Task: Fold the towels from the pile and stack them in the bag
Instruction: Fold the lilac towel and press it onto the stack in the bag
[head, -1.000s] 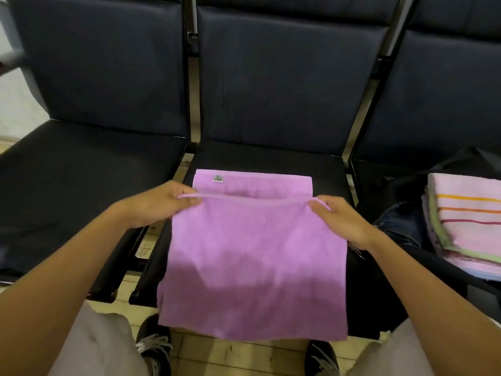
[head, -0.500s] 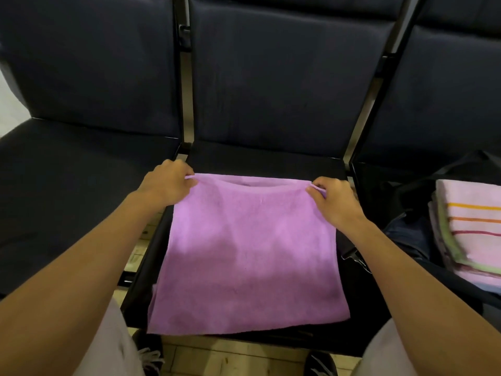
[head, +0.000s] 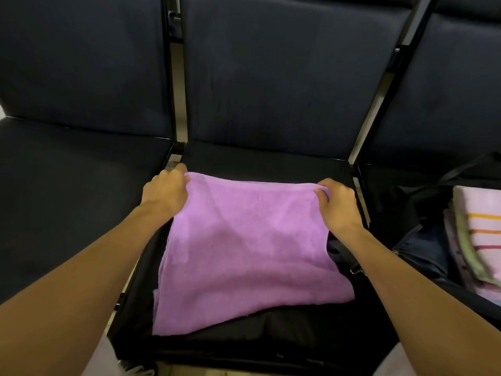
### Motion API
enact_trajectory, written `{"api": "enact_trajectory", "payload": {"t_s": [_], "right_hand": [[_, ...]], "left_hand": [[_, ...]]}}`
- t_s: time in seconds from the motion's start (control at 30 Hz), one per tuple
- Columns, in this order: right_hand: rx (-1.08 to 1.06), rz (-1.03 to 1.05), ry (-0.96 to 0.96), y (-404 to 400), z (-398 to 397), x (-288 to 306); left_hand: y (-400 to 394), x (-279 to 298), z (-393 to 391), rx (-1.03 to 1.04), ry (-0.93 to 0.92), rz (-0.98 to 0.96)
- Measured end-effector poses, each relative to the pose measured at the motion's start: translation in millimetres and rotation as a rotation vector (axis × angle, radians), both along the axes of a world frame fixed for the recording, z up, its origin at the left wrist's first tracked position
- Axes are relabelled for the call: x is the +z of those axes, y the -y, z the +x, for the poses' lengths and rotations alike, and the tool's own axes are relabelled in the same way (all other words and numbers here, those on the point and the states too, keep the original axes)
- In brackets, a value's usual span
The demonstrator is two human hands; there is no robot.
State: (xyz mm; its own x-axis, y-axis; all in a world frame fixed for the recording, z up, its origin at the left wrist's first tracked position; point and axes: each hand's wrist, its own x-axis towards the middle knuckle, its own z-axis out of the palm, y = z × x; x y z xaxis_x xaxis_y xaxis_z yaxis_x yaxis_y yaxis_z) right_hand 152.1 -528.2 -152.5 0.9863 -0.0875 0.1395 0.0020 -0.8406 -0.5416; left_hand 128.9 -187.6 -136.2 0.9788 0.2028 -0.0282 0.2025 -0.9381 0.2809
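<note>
A purple towel (head: 244, 251) lies folded over on the middle black seat (head: 271, 161), its near edge rumpled short of the seat front. My left hand (head: 168, 188) pinches its far left corner. My right hand (head: 336, 202) grips the far right corner. Both corners sit low on the seat cushion. To the right, a dark bag (head: 417, 213) stands open on the neighbouring seat, holding a stack of folded pink towels with coloured stripes (head: 477, 240).
Three dark padded seats stand side by side with tall backrests (head: 284, 71). The left seat (head: 76, 180) carries nothing. A bag strap with a metal clip (head: 355, 270) lies beside the towel's right edge. Light floor tiles show below the seat front.
Both hands carried the towel's lifted edge forward and down onto the far part of the seat, covering the layer with the label. The hanging near edge was drawn up onto the seat.
</note>
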Motion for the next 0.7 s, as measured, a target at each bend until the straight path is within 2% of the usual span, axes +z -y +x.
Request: {"api": "enact_trajectory", "payload": {"t_s": [0.17, 0.27, 0.47, 0.6, 0.7], "right_hand": [[-0.042, 0.057, 0.018, -2.7, 6.2, -7.5], [-0.058, 0.042, -0.027, -0.6, 9.1, -17.2], [0.064, 0.046, -0.142, 3.9, 17.7, -28.6], [0.045, 0.162, -0.175, 2.2, 19.4, -26.8], [0.041, 0.267, -0.205, -0.9, 19.2, -24.2]], "left_hand": [[-0.3, -15.6, 10.1, 0.080, 0.027, -0.058], [0.0, -24.8, 15.4, 0.029, 0.046, -0.067], [2.4, -28.1, 23.4, -0.057, -0.016, 0.010], [1.2, -25.3, 25.6, -0.063, -0.034, -0.008], [0.1, -23.0, 27.3, -0.063, -0.034, -0.105]]}}
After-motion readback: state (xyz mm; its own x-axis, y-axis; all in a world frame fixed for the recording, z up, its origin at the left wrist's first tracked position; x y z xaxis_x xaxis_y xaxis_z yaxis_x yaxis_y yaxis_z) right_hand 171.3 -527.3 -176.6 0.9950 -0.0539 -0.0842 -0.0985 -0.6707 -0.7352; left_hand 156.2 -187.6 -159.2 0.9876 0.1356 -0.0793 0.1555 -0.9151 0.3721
